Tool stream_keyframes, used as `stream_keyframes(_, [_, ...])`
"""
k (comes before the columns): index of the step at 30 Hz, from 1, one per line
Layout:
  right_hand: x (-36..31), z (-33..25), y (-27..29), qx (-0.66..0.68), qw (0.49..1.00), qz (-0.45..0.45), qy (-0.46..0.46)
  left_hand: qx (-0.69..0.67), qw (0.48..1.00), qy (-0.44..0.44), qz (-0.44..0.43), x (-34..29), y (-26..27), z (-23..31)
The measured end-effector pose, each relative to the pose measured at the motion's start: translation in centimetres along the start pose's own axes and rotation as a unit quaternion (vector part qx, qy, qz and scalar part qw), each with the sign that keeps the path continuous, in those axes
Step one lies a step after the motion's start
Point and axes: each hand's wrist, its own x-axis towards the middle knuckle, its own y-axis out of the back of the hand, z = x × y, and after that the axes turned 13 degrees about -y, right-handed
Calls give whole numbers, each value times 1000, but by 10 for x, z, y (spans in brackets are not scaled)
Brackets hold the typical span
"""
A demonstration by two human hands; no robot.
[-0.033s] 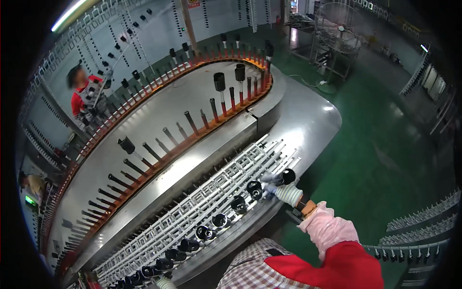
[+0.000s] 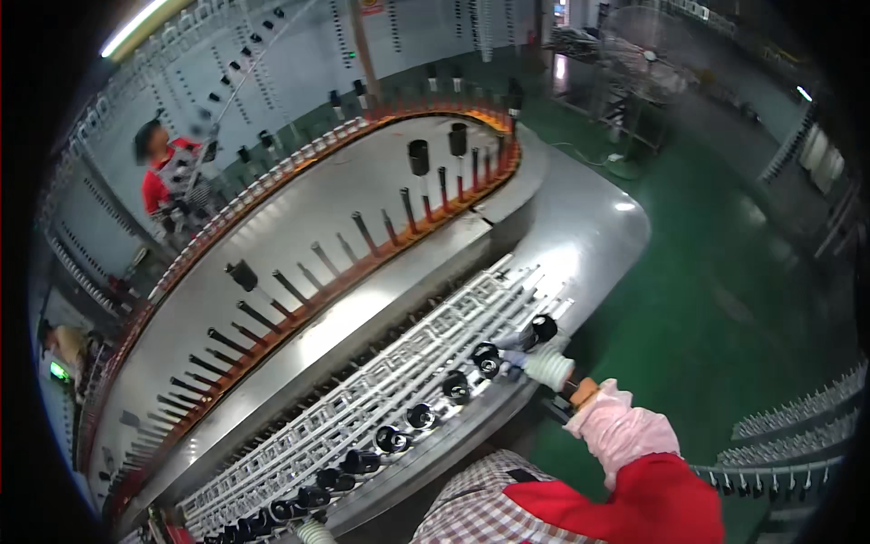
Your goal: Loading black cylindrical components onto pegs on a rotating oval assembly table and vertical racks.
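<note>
A long row of shiny black cup-shaped parts (image 2: 456,387) runs along the near edge of a metal table, on a white metal hanging rod among similar rods. My right hand (image 2: 531,357), in a pale glove, is closed around the far right end of this row, between the last two cups. Its fingers are partly blurred. At the lower edge, my left hand (image 2: 314,531) shows only as a ribbed glove cuff beside the cups; its fingers are hidden. Beyond the row, a pile of white metal racks (image 2: 399,344) lies on the table.
An oval conveyor track (image 2: 319,295) with upright dark spindles curves behind the racks; a few spindles carry black cups (image 2: 418,157). A co-worker (image 2: 168,172) holds a long rod of parts at the far left. A floor fan (image 2: 649,56) stands at the back right, and hanging racks (image 2: 797,424) line the right.
The whole view has shifted slightly, moving the table and track a little to the right. My right hand stays at the same end of the row. The co-worker's rod is seen slightly differently.
</note>
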Motion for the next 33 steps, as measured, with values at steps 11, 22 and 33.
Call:
stream_keyframes(11, [-31,4,2,-579,804,62,-117,42,973,-87,210,-109,-20,88])
stream_keyframes(22, [-95,-26,22,-409,900,101,114,-347,875,97,325,-104,84,50])
stream_keyframes(33, [-45,-45,148,-471,850,232,50,-417,890,-32,180,-41,-45,272])
